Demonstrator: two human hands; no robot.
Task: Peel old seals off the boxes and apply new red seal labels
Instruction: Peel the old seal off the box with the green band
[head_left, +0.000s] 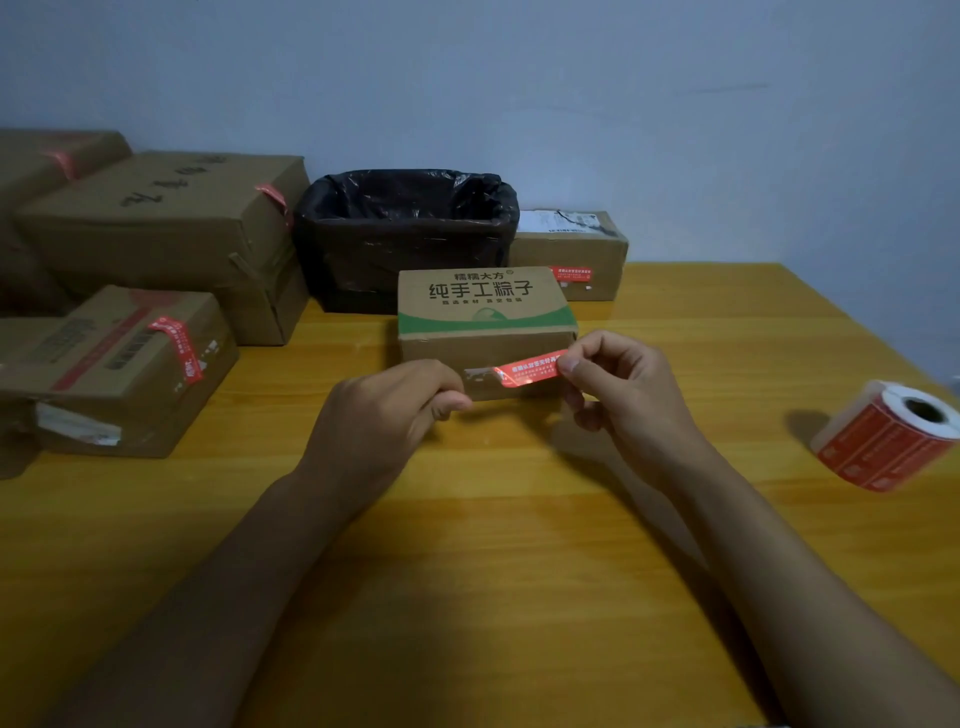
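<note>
A small cardboard box (485, 306) with green print stands in the middle of the wooden table (467, 519). In front of its near face I hold a red seal label (527, 371) stretched between both hands. My left hand (395, 405) pinches the pale left end, which looks like backing paper. My right hand (618, 384) pinches the red right end. The roll of red seal labels (891, 441) lies on the table at the right, away from both hands.
A bin lined with a black bag (405, 234) stands behind the small box. Several sealed cardboard boxes (166, 223) are stacked at the left, one box (119, 364) nearest. Another box (571, 254) with a red seal sits behind right. A wall rises behind.
</note>
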